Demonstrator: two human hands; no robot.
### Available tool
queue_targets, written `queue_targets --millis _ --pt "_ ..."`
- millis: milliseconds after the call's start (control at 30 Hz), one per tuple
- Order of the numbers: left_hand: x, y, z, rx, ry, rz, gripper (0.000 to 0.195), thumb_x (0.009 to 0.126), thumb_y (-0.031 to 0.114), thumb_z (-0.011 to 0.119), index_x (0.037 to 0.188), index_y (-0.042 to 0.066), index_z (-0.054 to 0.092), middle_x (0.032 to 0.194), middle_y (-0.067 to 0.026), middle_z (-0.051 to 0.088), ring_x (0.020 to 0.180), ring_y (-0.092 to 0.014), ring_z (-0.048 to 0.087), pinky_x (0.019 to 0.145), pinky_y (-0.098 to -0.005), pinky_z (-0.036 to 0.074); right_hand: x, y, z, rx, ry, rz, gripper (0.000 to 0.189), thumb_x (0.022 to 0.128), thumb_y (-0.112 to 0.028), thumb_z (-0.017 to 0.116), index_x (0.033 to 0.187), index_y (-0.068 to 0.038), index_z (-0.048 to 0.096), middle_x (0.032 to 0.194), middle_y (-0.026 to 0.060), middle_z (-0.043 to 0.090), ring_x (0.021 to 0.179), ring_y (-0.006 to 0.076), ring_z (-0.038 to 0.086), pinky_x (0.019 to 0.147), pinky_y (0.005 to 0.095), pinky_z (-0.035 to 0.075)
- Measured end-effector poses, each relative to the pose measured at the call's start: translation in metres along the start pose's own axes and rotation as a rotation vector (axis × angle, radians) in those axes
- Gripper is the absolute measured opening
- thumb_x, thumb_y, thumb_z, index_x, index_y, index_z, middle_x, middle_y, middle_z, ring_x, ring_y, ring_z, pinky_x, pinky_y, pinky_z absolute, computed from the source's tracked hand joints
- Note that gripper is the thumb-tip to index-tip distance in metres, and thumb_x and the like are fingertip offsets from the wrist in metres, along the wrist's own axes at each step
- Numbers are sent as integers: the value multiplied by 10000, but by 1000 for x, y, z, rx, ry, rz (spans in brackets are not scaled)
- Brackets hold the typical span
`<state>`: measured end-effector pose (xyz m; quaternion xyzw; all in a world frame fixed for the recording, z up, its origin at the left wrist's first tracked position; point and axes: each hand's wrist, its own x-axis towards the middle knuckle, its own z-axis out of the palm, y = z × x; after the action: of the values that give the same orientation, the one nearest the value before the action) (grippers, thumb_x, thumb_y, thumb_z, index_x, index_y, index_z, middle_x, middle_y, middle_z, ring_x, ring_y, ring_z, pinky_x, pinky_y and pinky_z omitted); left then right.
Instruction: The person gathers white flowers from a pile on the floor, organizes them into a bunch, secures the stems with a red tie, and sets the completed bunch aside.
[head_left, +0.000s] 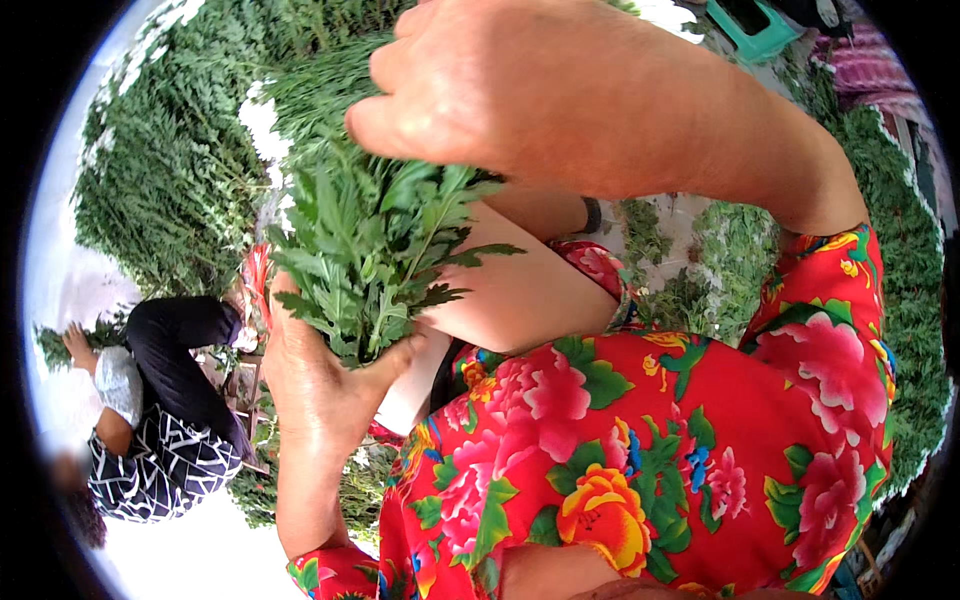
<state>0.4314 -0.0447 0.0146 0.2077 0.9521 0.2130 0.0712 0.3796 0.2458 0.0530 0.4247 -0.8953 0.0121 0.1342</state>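
Observation:
My left hand (322, 367) grips a bundle of leafy green stems (367, 255) near its lower end, with the thumb across the front. Above the bundle, my right hand (442, 90) is curled with its knuckles up, close to the upper foliage; whether it holds a stem is hidden by the back of the hand. The bundle lies over my bare legs (525, 277). White flower heads (262, 124) show just left of the bundle, beside a large pile of cut green stems (165, 172).
A person (165, 450) in a black-and-white patterned top sits at the left, one hand on greenery. Red strips (257, 281) hang near my left hand. Loose leaves (675, 300) litter the floor. More stacked stems (911, 300) line the right, and a green plastic stool (757, 37) stands upper right.

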Motion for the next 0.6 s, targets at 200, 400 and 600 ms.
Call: queue_targets --millis 200,400,600 --pt "12 -7 15 146 -35 -56 233 627 139 832 762 -10 714 709 -232 670 690 -449 678 627 -487 537 -27 16 35 -140 367 -53 209 735 -151 699 924 -63 677 860 102 700 894 269 713 831 395 508" --pt "13 -2 11 182 -30 -69 187 674 112 813 712 -31 698 618 -226 636 653 -447 674 604 -481 521 -139 49 43 -3 759 554 381 882 -347 758 1132 -67 688 1036 104 721 944 215 677 876 364 483" --pt "19 3 3 111 -98 -60 156 685 87 798 746 -30 714 649 -234 653 657 -433 685 599 -457 521 -406 100 193 -34 -278 1574 241 947 -264 639 1089 -90 728 971 192 741 903 360 726 801 433 561"
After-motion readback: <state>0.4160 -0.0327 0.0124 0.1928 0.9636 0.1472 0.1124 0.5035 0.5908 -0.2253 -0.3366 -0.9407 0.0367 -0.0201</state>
